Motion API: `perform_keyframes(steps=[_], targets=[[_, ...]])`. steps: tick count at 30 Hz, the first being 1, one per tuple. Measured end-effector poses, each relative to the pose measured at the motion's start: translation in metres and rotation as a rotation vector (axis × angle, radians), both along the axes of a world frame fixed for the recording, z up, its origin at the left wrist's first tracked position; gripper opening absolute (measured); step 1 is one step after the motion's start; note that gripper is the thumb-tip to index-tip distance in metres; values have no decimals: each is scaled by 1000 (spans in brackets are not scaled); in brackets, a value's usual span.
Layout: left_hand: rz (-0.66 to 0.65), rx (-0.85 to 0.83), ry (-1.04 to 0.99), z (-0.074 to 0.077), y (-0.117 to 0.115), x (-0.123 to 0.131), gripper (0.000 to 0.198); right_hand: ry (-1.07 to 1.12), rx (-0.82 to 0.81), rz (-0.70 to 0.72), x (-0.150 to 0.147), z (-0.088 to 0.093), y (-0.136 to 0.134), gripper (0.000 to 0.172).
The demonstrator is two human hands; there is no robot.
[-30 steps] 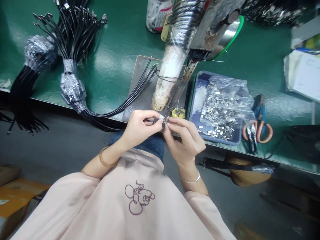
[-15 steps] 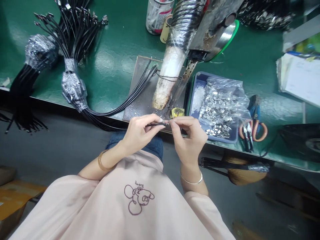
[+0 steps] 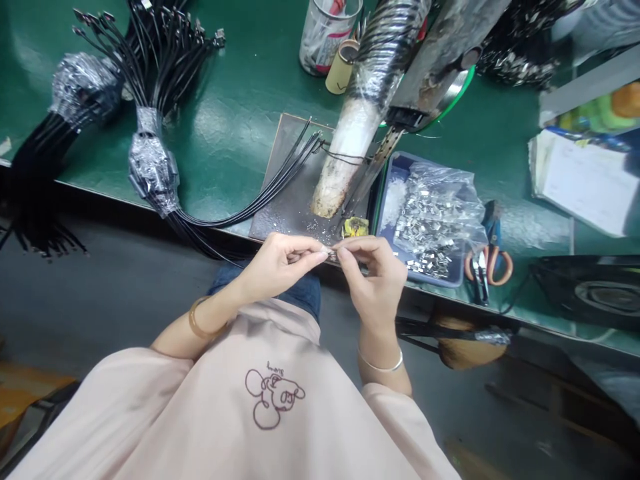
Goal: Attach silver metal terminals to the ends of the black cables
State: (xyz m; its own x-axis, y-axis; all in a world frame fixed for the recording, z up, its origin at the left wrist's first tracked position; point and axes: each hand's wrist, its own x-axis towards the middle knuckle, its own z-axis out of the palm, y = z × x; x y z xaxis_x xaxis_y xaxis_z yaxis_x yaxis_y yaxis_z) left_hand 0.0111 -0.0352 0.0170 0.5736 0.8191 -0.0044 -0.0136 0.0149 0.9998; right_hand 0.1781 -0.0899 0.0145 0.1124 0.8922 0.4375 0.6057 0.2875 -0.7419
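My left hand is closed in a pinch at the bench's front edge, on the end of a thin black cable mostly hidden by the fingers. Fingertip to fingertip with it, my right hand pinches a small shiny metal piece at the cable's end; its exact shape is too small to make out. Just beyond the fingers lies a yellow sponge-like pad. A wrapped bundle of black cables lies to the left, several of its cables curving onto a dark board.
A white-tipped wrapped tube and a metal arm reach down over the board. To the right are a blue tray of small metal clips, orange-handled scissors and papers. A jar stands behind.
My fingertips have drawn closer together, and the black cable that showed between my left fingers is now mostly covered. The whole view has shifted slightly.
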Motion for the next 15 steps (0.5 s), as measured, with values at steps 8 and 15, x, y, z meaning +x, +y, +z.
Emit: perform_keyframes(steps=[8,15], targets=[[14,-88,-57,-7,6,4,27,-343,301,-100,-6,-8,1,20],[26,-97,-52,-8,10,10,23,-369,341,-158,-8,-10,5,20]])
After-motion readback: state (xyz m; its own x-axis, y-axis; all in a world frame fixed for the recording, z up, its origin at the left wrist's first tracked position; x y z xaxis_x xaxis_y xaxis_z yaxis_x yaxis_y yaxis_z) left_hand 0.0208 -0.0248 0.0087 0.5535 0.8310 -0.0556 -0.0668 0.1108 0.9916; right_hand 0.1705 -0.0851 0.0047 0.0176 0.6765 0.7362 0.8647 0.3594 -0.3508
